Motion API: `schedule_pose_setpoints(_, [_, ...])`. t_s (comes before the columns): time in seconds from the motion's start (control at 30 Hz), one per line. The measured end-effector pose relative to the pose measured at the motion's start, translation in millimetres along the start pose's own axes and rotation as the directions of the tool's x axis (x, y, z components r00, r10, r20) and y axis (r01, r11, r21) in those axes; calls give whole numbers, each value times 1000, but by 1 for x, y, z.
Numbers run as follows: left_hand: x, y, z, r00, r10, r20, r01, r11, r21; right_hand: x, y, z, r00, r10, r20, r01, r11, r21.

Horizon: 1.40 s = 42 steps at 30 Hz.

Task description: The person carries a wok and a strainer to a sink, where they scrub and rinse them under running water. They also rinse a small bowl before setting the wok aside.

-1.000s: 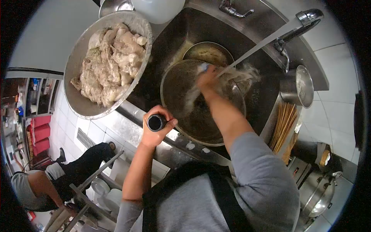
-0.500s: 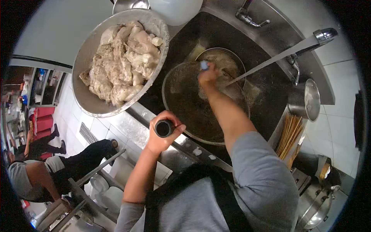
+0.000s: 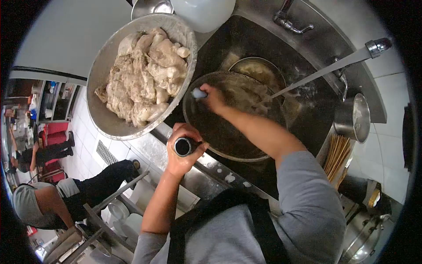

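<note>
My left hand (image 3: 182,156) is wrapped around an upright, dark, hollow-ended handle (image 3: 183,146) at the sink's front edge. Beyond it a large dark wok (image 3: 228,140) lies in the sink, its inside wet. My right hand (image 3: 214,97) reaches over the wok's left part, fingers closed on a small pale blue pad (image 3: 199,93); the exact kind of pad I cannot tell. Behind the wok sits a round metal pan (image 3: 263,62) holding cloudy water. A stream of water from the tap (image 3: 379,46) falls near the wok's right side.
A big metal bowl (image 3: 93,105) of raw, coated meat stands at the left of the sink (image 3: 303,70). Behind it is a white container (image 3: 204,13). On the right are a metal pot (image 3: 358,118) and a bundle of thin sticks (image 3: 337,156). People (image 3: 57,200) stand at left.
My right hand has swept left across the wok with the pale blue pad, away from the water stream. My left hand keeps its grip on the handle. The view has shifted slightly.
</note>
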<state>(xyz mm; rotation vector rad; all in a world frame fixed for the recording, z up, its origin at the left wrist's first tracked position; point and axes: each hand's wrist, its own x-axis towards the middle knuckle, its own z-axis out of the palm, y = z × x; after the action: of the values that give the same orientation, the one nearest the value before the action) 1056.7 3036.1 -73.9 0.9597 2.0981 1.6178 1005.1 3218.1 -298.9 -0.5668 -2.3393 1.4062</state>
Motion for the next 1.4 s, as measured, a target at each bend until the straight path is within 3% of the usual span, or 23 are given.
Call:
schedule_pose_setpoints(0.1, [-3, 3, 0, 999, 12, -42, -8, 996, 86, 26, 9, -26, 963, 250, -105, -259, 963, -78])
schedule_pose_setpoints(0.2, [-6, 0, -1, 997, 72, -34, -68, 990, 123, 28, 17, -3, 965, 259, 38, -254, 961, -114])
schedule_pose_setpoints(0.27, [-4, -1, 0, 994, 110, -22, -106, 985, 136, 9, 10, 8, 963, 20, 270, -51, 993, 106])
schedule_pose_setpoints(0.33, [-5, 3, 2, 995, 99, -25, -94, 984, 153, 23, 12, -9, 929, 111, 352, -105, 994, -36])
schedule_pose_setpoints(0.4, [-6, 3, 0, 995, 95, -6, -93, 986, 139, 32, 10, -16, 924, 267, 275, -240, 962, -128])
schedule_pose_setpoints(0.47, [-3, 3, -2, 994, 105, 28, -108, 983, 148, 31, 6, -13, 930, 188, 317, -169, 982, -85])
schedule_pose_setpoints(0.53, [-2, 3, -2, 995, 89, 38, -93, 990, 103, 4, 1, -2, 882, -123, 456, 75, 990, 122])
schedule_pose_setpoints(0.57, [-3, 3, -2, 996, 79, 41, -83, 991, 101, 4, 5, -10, 860, 33, 509, -99, 990, 103])
schedule_pose_setpoints(0.6, [-3, 3, -3, 996, 80, 46, -84, 991, 102, 9, 7, -25, 879, 243, 410, -354, 909, 220])
schedule_pose_setpoints(0.63, [-3, 1, -4, 992, 115, 59, -121, 986, 115, 24, 5, -48, 835, 443, 327, -543, 759, 359])
schedule_pose_setpoints(0.7, [0, 1, -5, 989, 129, 69, -138, 980, 145, 30, 19, -83, 888, 425, 176, -413, 905, -101])
schedule_pose_setpoints(0.73, [-2, 2, -6, 988, 129, 81, -140, 978, 157, 23, 32, -99, 953, 171, 251, 42, 743, -668])
schedule_pose_setpoints(0.8, [-1, 3, -6, 990, 113, 85, -125, 981, 149, 6, 30, -127, 918, 282, 280, 90, 537, -838])
schedule_pose_setpoints(0.87, [-1, 2, -6, 990, 99, 99, -113, 982, 148, -6, 60, -134, 676, 589, 444, 405, 206, -891])
schedule_pose_setpoints(0.9, [-1, 2, -6, 986, 121, 119, -139, 978, 157, -22, 55, -140, 570, 670, 475, 461, 218, -860])
schedule_pose_setpoints(0.97, [0, 2, -6, 973, 169, 154, -195, 965, 177, -68, 6, -136, 503, 671, 545, 349, 419, -838])
schedule_pose_setpoints(1.0, [1, 2, -6, 972, 190, 139, -214, 958, 191, -94, -21, -124, 539, 609, 582, 260, 537, -802])
schedule_pose_setpoints(1.07, [2, 1, -4, 969, 223, 108, -242, 943, 227, -123, -61, -90, 698, 413, 585, 112, 744, -659])
schedule_pose_setpoints(1.13, [2, -4, -6, 966, 248, 77, -259, 933, 248, -84, -82, -90, 706, 362, 609, 49, 833, -551])
schedule_pose_setpoints(1.2, [1, -2, -9, 970, 237, 57, -244, 939, 244, -62, -67, -83, 954, 197, 226, -59, 862, -503])
schedule_pose_setpoints(1.27, [1, 1, -10, 966, 251, 62, -258, 939, 226, -13, -13, -90, 860, 457, 227, -253, 769, -587])
schedule_pose_setpoints(1.37, [0, -2, -7, 959, 268, 94, -282, 931, 231, -16, 2, -82, 974, 225, 4, -194, 848, -493])
schedule_pose_setpoints(1.4, [-1, -4, -7, 960, 267, 89, -281, 933, 226, -23, 7, -59, 995, 37, -90, -79, 856, -512])
